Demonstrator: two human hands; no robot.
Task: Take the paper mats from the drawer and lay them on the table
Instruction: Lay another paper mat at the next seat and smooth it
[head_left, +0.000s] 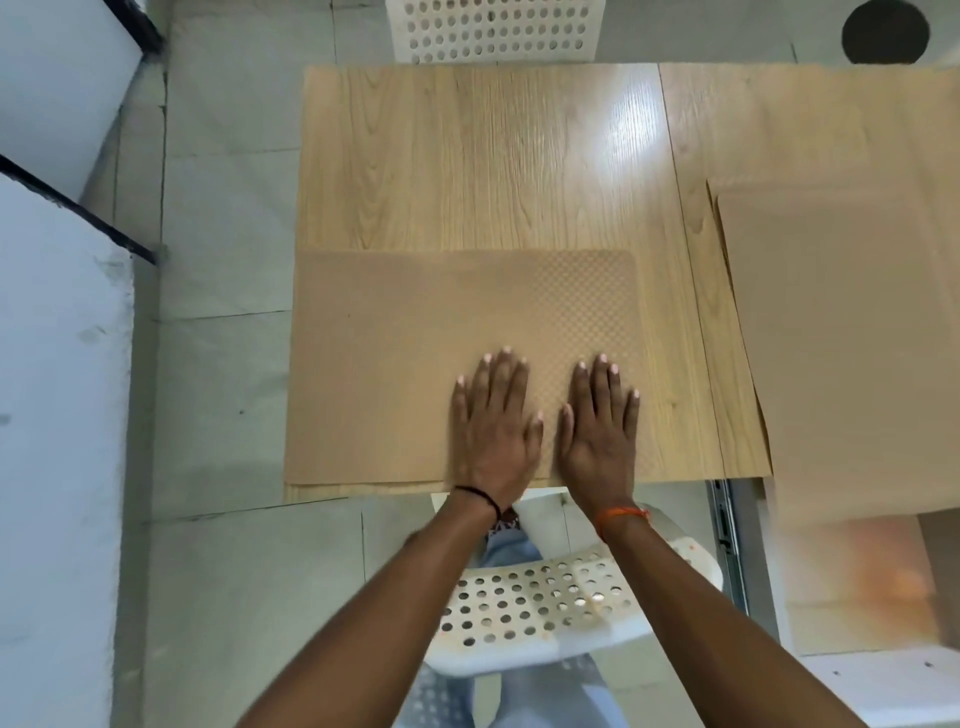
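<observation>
Paper mat (395, 364), embossed with a fine check pattern, is lying flat at the near edge of the wooden table (467, 156), its left edge roughly level with the table's left side. The person's left hand (493, 421) is pressing on it with fingers straight and slightly spread, and just beside it the right hand (597, 421) is doing the same near the mat's right edge; neither is gripping anything. To do this step well, the palms should probably be sweeping outward from the middle, keeping the sheet square to the table's front edge so it is not creeping or buckling. Further right, more paper mats (841, 338) are lying on the table, overhanging the near edge above what looks like an open drawer (852, 571). White perforated chairs (540, 603) are standing on a pale tiled floor (223, 208).
</observation>
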